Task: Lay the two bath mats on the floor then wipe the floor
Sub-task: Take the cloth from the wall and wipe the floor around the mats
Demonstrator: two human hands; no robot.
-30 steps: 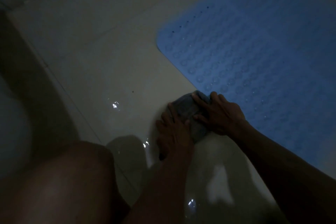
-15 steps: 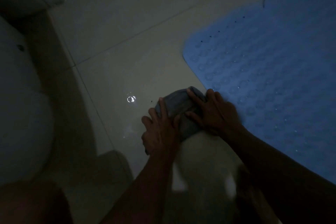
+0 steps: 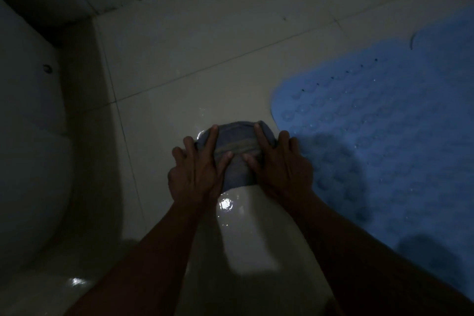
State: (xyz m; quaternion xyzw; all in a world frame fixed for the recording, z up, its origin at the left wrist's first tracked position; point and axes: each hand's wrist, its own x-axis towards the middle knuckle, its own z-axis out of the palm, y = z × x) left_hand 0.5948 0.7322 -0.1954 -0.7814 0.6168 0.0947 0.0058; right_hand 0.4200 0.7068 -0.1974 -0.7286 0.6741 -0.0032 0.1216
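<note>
Cloth [image 3: 237, 146], seemingly grey, pressed under both hands.

floor [image 3: 205, 64]: pale wet tile | on it: blue mat [image 3: 384, 136], grey cloth [image 3: 237, 146]

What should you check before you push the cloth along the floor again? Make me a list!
1. Both hands on the cloth: ok. The left hand and right hand press flat on the grey cloth.
2. Cloth flat on the floor: ok.
3. Path ahead free: ok, bare tile up to the wall.
4. Blue mat laid down: ok, it lies flat beside the right hand.
5. Second mat laid: cannot tell, it is out of view.
6. Wet spots left: not ok, shiny patches show near the cloth.
</note>
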